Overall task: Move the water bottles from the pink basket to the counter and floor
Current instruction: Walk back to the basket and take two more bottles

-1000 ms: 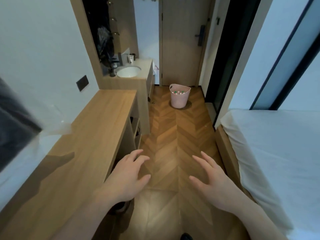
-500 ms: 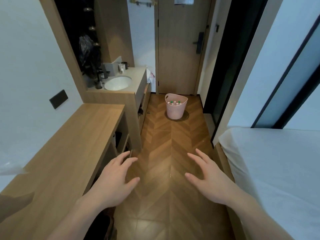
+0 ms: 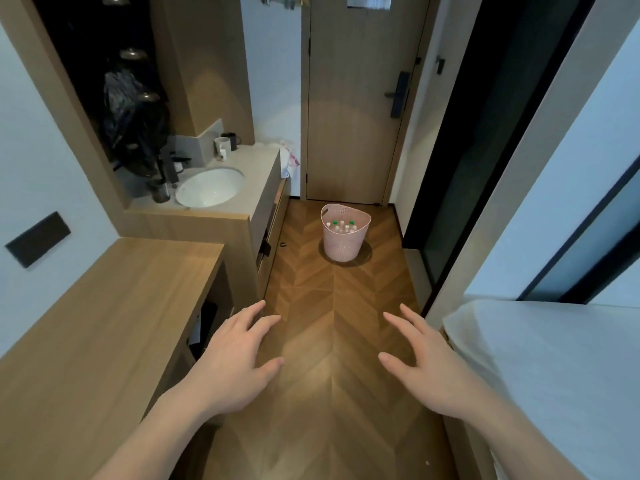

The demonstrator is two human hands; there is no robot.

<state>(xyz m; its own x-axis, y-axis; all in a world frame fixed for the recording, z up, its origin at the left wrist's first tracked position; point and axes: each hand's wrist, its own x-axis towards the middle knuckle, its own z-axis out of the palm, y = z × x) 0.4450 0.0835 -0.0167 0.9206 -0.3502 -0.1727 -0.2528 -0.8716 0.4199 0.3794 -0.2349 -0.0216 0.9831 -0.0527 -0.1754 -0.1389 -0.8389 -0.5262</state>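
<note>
Bottles (image 3: 343, 226) far; hands (image 3: 239, 358) empty, spread

Dim warm indoor light, soft bright patch on the herringbone wooden floor (image 3: 332, 348) between the spread fingertips, cooler daylight on the white bed sheet (image 3: 554, 375), black unlit wardrobe recess (image 3: 86, 64), wide-angle bending at edges, slight overall softness.

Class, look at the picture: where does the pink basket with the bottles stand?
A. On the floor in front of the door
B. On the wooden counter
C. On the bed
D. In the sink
A: the pink basket stands on the wooden floor just before the closed door, with bottle caps showing inside.
</note>
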